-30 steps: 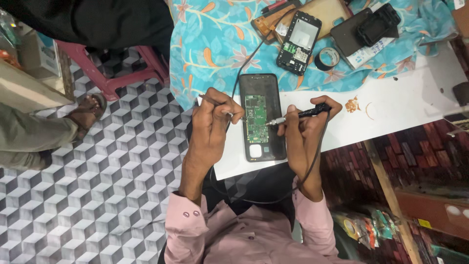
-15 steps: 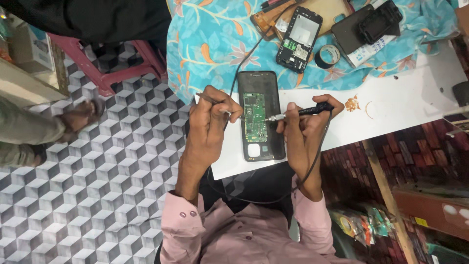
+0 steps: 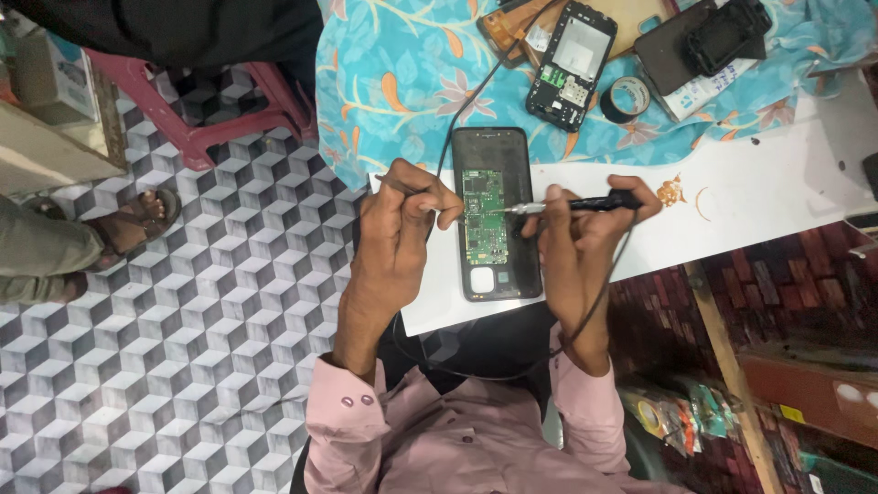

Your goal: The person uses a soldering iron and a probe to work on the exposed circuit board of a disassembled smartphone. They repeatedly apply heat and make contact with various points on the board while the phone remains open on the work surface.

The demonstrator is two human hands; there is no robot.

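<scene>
An opened black phone point(image 3: 494, 174) lies on the white tabletop point(image 3: 750, 197), its green circuit board point(image 3: 485, 215) exposed. My right hand point(image 3: 572, 233) grips a black soldering iron point(image 3: 585, 203), whose metal tip touches the board from the right. My left hand point(image 3: 402, 215) pinches thin tweezers point(image 3: 402, 185), their points aimed at the board's left edge. A black cord point(image 3: 594, 302) runs from the iron down past my wrist.
A second opened phone point(image 3: 572, 64), a roll of black tape point(image 3: 627, 98) and a dark device point(image 3: 700, 41) lie on a flowered turquoise cloth point(image 3: 402, 73). A pink stool point(image 3: 197, 133) and another person's sandalled foot point(image 3: 128, 220) are on the patterned floor at left.
Both hands hold their spots over the board; the iron tip stays on it. The other person's foot at left has shifted slightly. The view has drifted a little.
</scene>
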